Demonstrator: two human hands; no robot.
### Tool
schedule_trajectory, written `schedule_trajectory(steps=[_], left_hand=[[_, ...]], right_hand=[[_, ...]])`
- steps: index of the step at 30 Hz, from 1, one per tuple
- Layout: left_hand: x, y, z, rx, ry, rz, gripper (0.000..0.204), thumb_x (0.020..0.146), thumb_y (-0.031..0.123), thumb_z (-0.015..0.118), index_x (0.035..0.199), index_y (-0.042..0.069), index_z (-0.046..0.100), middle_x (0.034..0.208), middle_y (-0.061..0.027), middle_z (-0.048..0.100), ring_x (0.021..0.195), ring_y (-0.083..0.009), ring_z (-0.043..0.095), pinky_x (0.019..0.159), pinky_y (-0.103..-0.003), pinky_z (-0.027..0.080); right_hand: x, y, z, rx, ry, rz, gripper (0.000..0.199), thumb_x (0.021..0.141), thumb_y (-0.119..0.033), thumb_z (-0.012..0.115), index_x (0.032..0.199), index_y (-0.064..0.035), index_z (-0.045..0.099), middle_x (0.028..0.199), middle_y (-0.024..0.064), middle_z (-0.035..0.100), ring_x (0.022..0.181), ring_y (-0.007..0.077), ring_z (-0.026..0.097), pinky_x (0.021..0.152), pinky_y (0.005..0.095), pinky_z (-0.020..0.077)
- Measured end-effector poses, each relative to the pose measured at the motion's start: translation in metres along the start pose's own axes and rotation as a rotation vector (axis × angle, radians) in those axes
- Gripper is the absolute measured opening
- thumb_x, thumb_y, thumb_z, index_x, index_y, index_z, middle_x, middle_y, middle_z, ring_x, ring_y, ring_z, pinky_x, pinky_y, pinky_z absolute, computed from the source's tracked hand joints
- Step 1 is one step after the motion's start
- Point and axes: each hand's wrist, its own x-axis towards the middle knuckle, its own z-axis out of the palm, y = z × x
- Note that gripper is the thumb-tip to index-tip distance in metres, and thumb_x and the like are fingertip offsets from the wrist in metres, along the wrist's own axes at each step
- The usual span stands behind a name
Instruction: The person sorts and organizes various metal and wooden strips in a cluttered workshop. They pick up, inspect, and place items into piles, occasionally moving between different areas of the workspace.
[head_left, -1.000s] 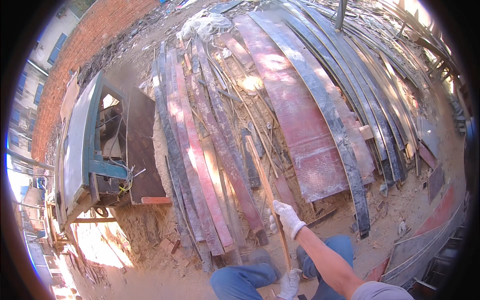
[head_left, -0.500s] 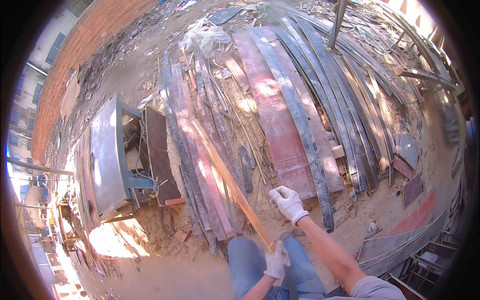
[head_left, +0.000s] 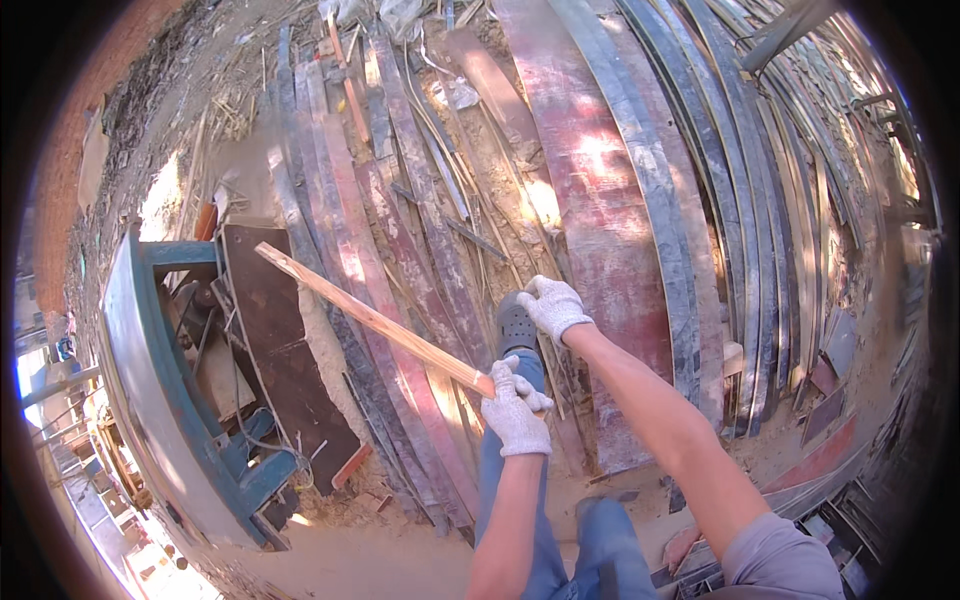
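Wooden strip lifted in the left hand, not laid down

Sandy ground (head_left: pixel 370 565) carries everything, and the wide red board (head_left: pixel 605 230) lies across it as the largest flat piece. Well to its left stands a blue-framed unit (head_left: pixel 190 400), with a brown panel (head_left: pixel 270 350) leaning or lying against it. Left of the red board, between it and the panel, lie long narrow boards (head_left: pixel 350 235), roughly side by side with their ends uneven; more dark lengths (head_left: pixel 755 225) lie to its right.

Wooden strip (head_left: pixel 375 317), pale and splintered at its far end, slants up left of the red board, passing in front of the narrow boards toward the panel. A grey shoe (head_left: pixel 515 325) is planted near the red board's left edge.

Left hand (head_left: pixel 517 412), gloved, grips the strip's near end, left of the red board. Right hand (head_left: pixel 553 307), also gloved, is by that board's left edge, fingers bent; nothing shows in it, but I cannot tell whether they close on anything.

So picking up this strip looks done and setting it down looks left to do; how many other lengths need handling, if any, cannot be told
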Motion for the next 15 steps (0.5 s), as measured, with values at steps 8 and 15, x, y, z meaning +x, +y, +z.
schedule_trajectory(steps=[8, 15], left_hand=[[0.113, 0.090, 0.106, 0.093, 0.135, -0.144, 0.032, 0.111, 0.033, 0.053, 0.118, 0.002, 0.060, 0.069, 0.0010, 0.054, 0.046, -0.0101, 0.042, 0.044, -0.032, 0.041], [0.167, 0.108, 0.133, 0.135, 0.212, -0.171, 0.035, 0.110, 0.034, 0.053, 0.118, 0.001, 0.061, 0.071, -0.0002, 0.056, 0.047, -0.0107, 0.044, 0.043, -0.033, 0.043]], right_hand=[[0.321, -0.040, 0.111, -0.156, 0.104, -0.053, 0.044, 0.092, -0.039, 0.073, 0.111, -0.0006, 0.064, 0.100, 0.0273, 0.072, 0.099, 0.0432, 0.071, 0.088, 0.0515, 0.0570], [0.385, -0.026, 0.092, -0.184, -0.180, -0.016, 0.044, 0.084, -0.033, 0.074, 0.109, 0.0003, 0.063, 0.106, 0.0273, 0.072, 0.103, 0.0432, 0.070, 0.089, 0.0510, 0.0559]])
